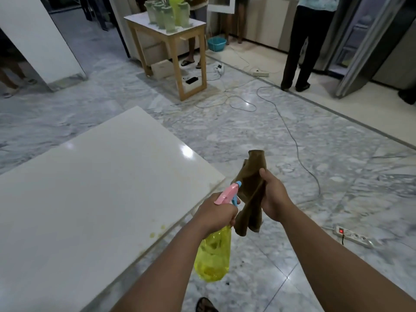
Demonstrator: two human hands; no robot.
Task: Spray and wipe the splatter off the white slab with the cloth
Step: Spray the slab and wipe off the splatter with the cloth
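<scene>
- So far, as I read it from my remote seat, nothing on the slab looks cleaned; I judge the task to be at its very start, with both tools in hand and no spraying begun.
- My left hand [215,213], low and centre in the frame, is clamped around the neck of a translucent yellow plastic spray bottle [212,255] with a pink and blue trigger head [227,194]; the bottle hangs below the fist, over the floor just off the slab's near edge.
- My right hand [273,195], just right of centre, is closed on a crumpled olive-brown cloth [251,188], which droops between the two hands and touches neither slab nor floor.
- Filling the left and lower left of the frame is the glossy white rectangular slab [94,188], lying flat on the grey-veined marble floor [258,136].
- A few small yellowish splatter spots [157,230] sit near the slab's right edge, left of my left forearm; they look untouched, and I see no wet film or wipe marks around them, though glare could hide a light mist.
- The nozzle points roughly up the frame and not at the spots, so I judge the aim has yet to be made.
- What is left, by my reckoning: turn the nozzle onto the spots, spray, then bring the cloth over and wipe, and check the rest of the surface for fainter marks too small to make out from here.
- One caution: a white power strip with a red lit switch [353,236] lies on the floor at lower right, well apart from the slab.
</scene>
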